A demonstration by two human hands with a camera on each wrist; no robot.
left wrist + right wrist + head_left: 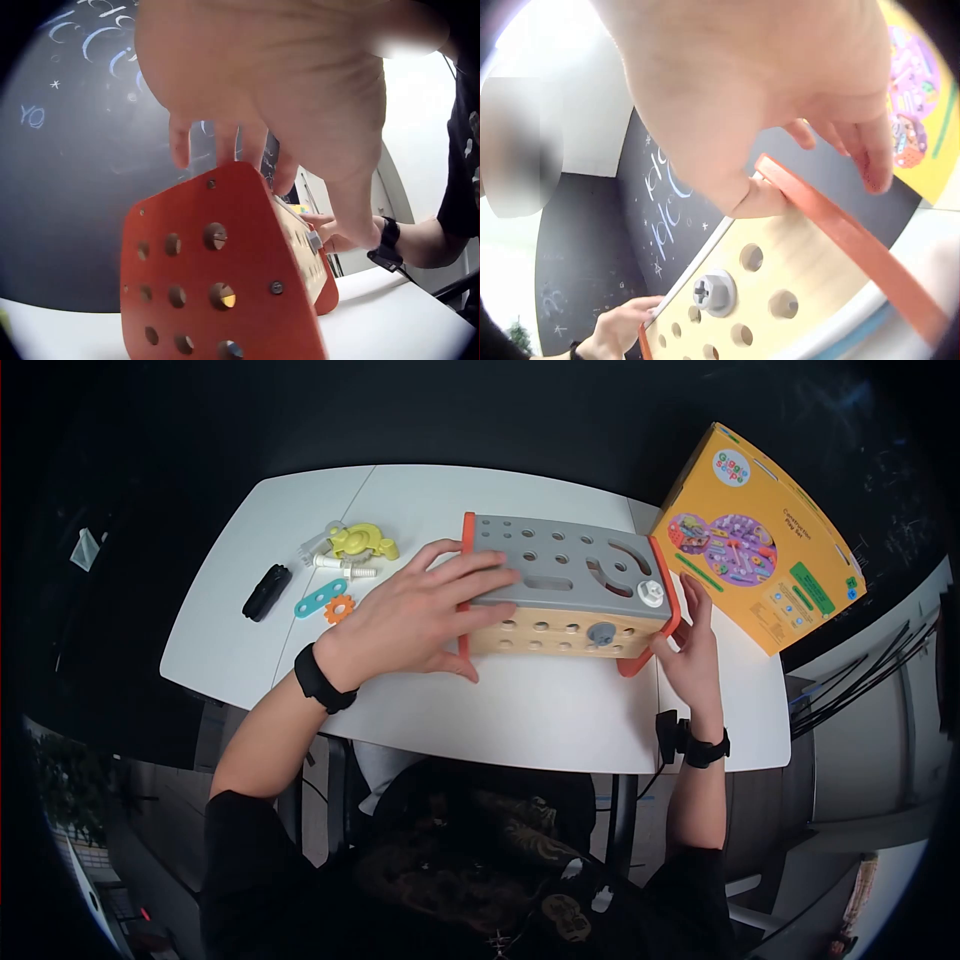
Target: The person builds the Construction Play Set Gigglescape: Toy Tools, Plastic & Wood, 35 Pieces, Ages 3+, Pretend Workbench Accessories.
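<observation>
A toy workbench box has a grey perforated top (545,556), a wooden front and red end panels (202,262). My left hand (400,615) rests fingers spread over its left end, thumb pointing down past the front. At the other end is my right hand (695,655), thumb against the wooden side (810,262) beside the red edge (847,232); its fingers extend beyond the panel, loosely bent. A grey bolt (601,634) sits in a front hole, and a white one (651,593) at the top's right corner.
On the white table (240,660), left of the box, lie a yellow-green toy piece (362,541), a white bolt (345,568), a teal strip (320,599), an orange gear (339,609) and a black object (267,592). A yellow carton (765,545) stands at the right.
</observation>
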